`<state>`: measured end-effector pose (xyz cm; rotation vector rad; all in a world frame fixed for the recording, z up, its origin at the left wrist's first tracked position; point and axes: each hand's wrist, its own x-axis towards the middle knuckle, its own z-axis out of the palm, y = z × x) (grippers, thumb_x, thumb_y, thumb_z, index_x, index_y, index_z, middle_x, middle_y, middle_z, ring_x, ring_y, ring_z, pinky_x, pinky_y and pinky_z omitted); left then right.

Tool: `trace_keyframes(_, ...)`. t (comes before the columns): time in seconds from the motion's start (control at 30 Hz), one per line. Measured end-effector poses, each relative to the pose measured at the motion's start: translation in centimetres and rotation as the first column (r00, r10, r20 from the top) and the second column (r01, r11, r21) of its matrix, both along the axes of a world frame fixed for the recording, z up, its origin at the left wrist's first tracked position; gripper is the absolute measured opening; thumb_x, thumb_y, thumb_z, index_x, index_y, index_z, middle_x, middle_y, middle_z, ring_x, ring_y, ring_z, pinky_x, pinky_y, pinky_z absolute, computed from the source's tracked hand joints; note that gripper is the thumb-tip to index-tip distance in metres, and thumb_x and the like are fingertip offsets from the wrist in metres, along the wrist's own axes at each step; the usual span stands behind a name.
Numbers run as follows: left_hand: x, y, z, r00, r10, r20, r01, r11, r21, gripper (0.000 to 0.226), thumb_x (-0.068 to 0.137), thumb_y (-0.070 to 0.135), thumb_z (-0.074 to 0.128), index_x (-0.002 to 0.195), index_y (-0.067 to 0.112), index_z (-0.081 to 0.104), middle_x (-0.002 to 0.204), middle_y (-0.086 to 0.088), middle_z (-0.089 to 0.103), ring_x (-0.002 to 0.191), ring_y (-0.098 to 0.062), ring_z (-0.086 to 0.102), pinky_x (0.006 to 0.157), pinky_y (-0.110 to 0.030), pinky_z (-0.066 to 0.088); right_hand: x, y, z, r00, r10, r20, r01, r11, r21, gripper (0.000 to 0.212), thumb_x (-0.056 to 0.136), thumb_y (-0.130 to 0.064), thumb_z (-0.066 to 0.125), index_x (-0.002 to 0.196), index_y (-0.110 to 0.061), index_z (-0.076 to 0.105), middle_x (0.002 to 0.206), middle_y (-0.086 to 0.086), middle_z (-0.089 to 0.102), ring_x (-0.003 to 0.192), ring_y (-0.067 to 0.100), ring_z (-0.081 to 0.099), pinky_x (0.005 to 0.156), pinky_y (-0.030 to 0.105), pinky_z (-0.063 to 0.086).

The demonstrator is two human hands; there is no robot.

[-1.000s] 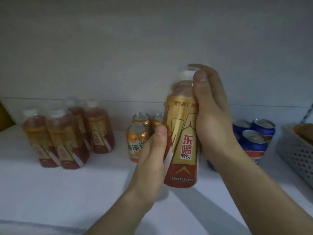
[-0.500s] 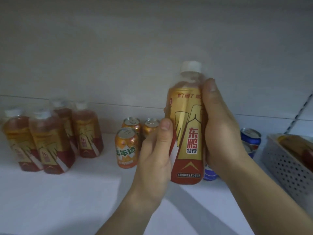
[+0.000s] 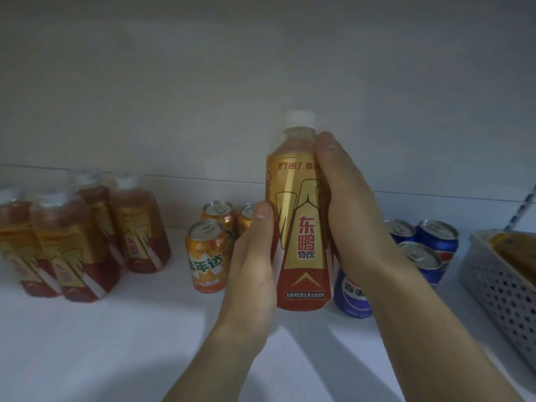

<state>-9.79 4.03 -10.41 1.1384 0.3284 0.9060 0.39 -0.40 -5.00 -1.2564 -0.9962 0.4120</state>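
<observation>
Clear plastic bottle [image 3: 301, 216], wrapped in a glossy gold and red film label that catches the light, topped by a matt white plastic cap [image 3: 300, 118]. The other bottles [image 3: 78, 248] show the same clear plastic and shiny labels. Orange cans [image 3: 207, 256] and blue cans [image 3: 352, 294] are smooth printed metal with bare silver tops. The shelf [image 3: 87, 343] looks smooth and matt white. The basket [image 3: 504, 297] is white plastic pierced with small holes.

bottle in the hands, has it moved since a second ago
Yes. The bottle has risen: its white cap stands higher above the back wall's seam than before.
</observation>
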Motion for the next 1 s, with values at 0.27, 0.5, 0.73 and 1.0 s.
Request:
trace_keyframes(0.27, 0.6, 0.8, -1.1, 0.999, -0.044, 0.027, 0.045, 0.998, -0.037, 0.048, 0.074, 0.065, 0.053, 0.098, 0.035, 0.08, 0.107, -0.006, 0.078, 0.103, -0.027, 0.074, 0.101, -0.057, 0.051, 1.4, 0.9, -0.5, 0.994, 0.082, -0.066, -0.082, 0.997, -0.005, 0.048, 0.097, -0.059, 0.044, 0.123, -0.025, 0.066, 0.113, 0.006, 0.076, 0.106, 0.023, 0.074, 0.101, 0.052, 0.056)
trace_keyframes(0.5, 0.6, 0.1, -1.7, 0.993, -0.106, -0.055, 0.105, 0.994, -0.029, 0.05, 0.089, 0.065, 0.044, 0.102, 0.031, 0.079, 0.107, -0.01, 0.077, 0.098, -0.026, 0.074, 0.1, -0.064, 0.049, 2.2, -0.4, -2.8, 0.916, 0.195, -0.351, -0.197, 0.98, 0.031, 0.065, 0.099, -0.064, 0.042, 0.132, -0.012, 0.065, 0.111, 0.013, 0.075, 0.103, 0.028, 0.074, 0.095, 0.046, 0.056)
trace_keyframes(0.73, 1.5, -1.9, -1.9, 0.998, -0.054, -0.018, 0.053, 0.998, -0.044, 0.044, 0.083, 0.058, 0.041, 0.097, 0.038, 0.078, 0.1, -0.001, 0.079, 0.097, -0.02, 0.075, 0.089, -0.045, 0.059, 2.8, -1.7, -2.3, 0.939, 0.136, -0.315, -0.148, 0.989, -0.016, 0.073, 0.096, -0.073, 0.036, 0.121, -0.013, 0.071, 0.107, 0.018, 0.077, 0.101, 0.035, 0.075, 0.102, 0.058, 0.054)
trace_keyframes(1.0, 1.4, -3.0, -1.4, 0.994, -0.084, -0.074, 0.078, 0.994, -0.08, 0.052, 0.082, 0.062, 0.041, 0.11, 0.032, 0.073, 0.108, -0.006, 0.077, 0.103, -0.027, 0.074, 0.1, -0.057, 0.052, 3.7, -3.3, -2.4, 0.869, 0.309, -0.387, -0.292, 0.951, 0.102, 0.06, 0.099, -0.06, 0.043, 0.122, -0.011, 0.068, 0.103, 0.016, 0.074, 0.093, 0.029, 0.073, 0.093, 0.048, 0.058)
